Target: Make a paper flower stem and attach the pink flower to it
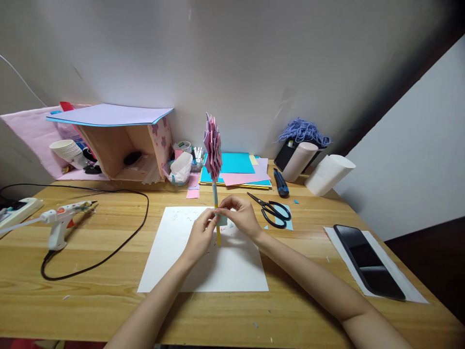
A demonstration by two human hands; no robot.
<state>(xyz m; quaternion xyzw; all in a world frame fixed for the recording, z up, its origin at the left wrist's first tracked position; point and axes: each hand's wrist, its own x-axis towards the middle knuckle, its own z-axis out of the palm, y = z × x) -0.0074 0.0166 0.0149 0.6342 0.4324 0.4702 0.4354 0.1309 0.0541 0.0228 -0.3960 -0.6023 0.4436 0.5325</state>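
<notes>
A pink folded-paper flower (212, 145) stands upright on a thin yellow stick (218, 236) above a white sheet (189, 261) on the wooden desk. My left hand (201, 233) pinches the stick from the left. My right hand (241, 215) is closed round the stick from the right, pressing a small light-blue paper piece (222, 220) against it. A band of light-blue paper covers the stick just below the flower. Both hands meet at the stick's middle.
Black scissors (271, 209) lie right of my hands. A white glue gun (61, 218) with a black cord (119, 242) rests at the left. A black phone (367, 261) lies at the right. Coloured paper sheets (240, 169), paper rolls (329, 173), a utility knife (281, 183) and a cardboard box (116, 145) line the wall.
</notes>
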